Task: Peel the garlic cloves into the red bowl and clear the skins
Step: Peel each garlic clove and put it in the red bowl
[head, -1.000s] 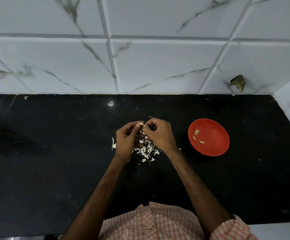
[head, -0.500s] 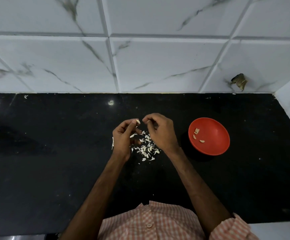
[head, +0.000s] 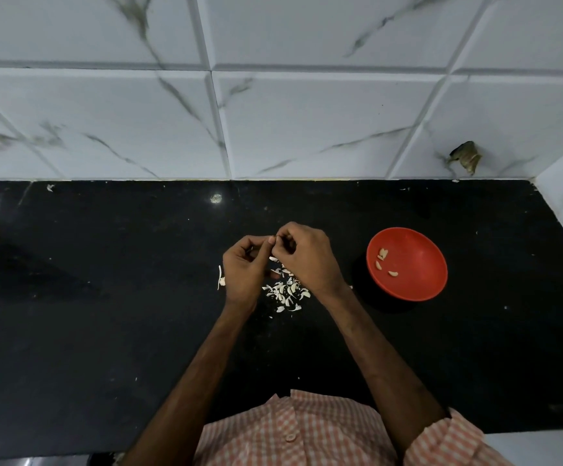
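**Two-Handed Pinch: Findings**

We find the left hand [head: 243, 270] and right hand [head: 307, 260] fingertip to fingertip above the counter [head: 105, 331]. Both are tightly curled. Thumb and forefinger of each pinch a clove [head: 275, 237] at the meeting point, and the other fingers are folded in. Little of the clove shows, only a small brownish tip, so we cannot tell how much skin it carries.

Below and between the wrists lie the skins [head: 286, 290], a loose scatter of thin, white, curled flakes. One long sliver lies just left of the left hand. The bowl [head: 434, 284] is round, shallow and smooth red. It sits on the counter to the right of the right hand, apart from it. Three peeled cloves [head: 382, 254], pale and crescent-shaped, lie on its left inner slope.

We record the counter as black polished stone, speckled with crumbs. Behind it we note glossy white tiles [head: 307, 129] with grey veining and bevelled joints.
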The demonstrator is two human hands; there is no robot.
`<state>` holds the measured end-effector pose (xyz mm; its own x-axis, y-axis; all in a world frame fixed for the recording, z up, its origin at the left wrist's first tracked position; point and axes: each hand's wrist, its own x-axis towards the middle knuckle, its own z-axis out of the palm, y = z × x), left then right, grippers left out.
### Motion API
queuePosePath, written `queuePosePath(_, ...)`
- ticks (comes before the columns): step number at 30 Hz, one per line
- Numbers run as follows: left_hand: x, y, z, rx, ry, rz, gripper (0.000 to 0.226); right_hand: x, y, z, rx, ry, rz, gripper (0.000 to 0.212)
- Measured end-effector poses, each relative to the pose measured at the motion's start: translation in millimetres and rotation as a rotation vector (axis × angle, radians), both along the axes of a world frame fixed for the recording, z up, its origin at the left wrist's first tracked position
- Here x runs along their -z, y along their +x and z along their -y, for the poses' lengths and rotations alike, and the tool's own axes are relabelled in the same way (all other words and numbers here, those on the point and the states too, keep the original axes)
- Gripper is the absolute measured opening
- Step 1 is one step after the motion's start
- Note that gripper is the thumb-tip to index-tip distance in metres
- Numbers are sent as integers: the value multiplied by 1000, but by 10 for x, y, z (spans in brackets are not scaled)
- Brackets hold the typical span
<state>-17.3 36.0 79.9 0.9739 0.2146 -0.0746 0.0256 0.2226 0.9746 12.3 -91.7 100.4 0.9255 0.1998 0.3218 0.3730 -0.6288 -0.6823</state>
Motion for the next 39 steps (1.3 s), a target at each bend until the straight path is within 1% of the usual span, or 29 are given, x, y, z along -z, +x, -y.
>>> queuePosePath(4,8,9,0,-10,-9,-6,14,9,12,4,-10,22,-39,5)
queuePosePath(7,11,12,-2,-10,-39,-17,11,33,10,-10,5,119,-126,6)
queuePosePath(11,15,17,3,-15,-104,-45,12,41,-12,-31,15,300,-281,8)
queuePosePath(13,7,16,-7,-18,-111,-49,12,39,-17,-26,13,335,-334,10)
queuePosePath(16,-2,11,-18,-25,-83,-38,9,22,-6,-17,9,310,-310,9)
queuePosePath(19,-10,7,-20,-21,-37,-22,10,3,-2,-19,23,279,-264,8)
queuePosePath(24,-10,11,-17,-5,18,3,10,14,14,-5,19,280,-287,6)
queuePosePath(28,-21,22,-1,-9,12,-7,8,33,13,-19,46,292,-283,7)
queuePosePath(30,-2,20,0,-9,-16,-20,9,35,9,-25,52,324,-304,7)
queuePosePath(35,-25,19,-7,28,-162,-49,15,15,13,-49,42,481,-393,5)
queuePosePath(39,-78,26,-17,72,-285,-121,13,33,17,-77,44,593,-478,10)
